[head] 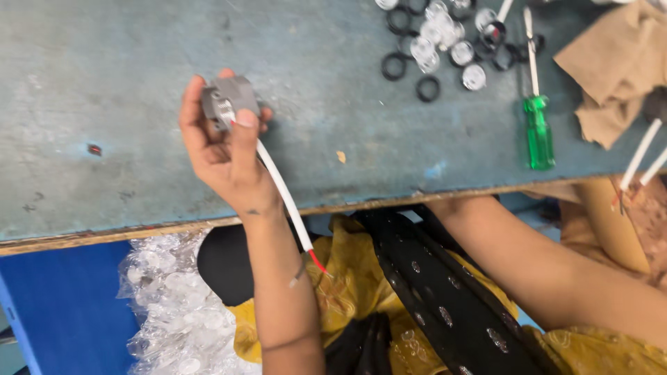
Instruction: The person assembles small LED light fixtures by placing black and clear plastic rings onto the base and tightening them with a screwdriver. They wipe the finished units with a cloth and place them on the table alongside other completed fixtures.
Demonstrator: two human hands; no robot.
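nearest me, a bag of clear plastic pieces [174, 305] sits below the table edge [139, 232]. my left hand [221, 149] is clamped on one grey metal fitting [229, 101], held just above the blue table, one white cable [281, 191] trailing from it back past the edge. my right hand is out of view; only its forearm [549, 271] shows. beyond the fitting lie one green-handled screwdriver [538, 128], about seven black rings [394, 67] and clear caps [474, 76].
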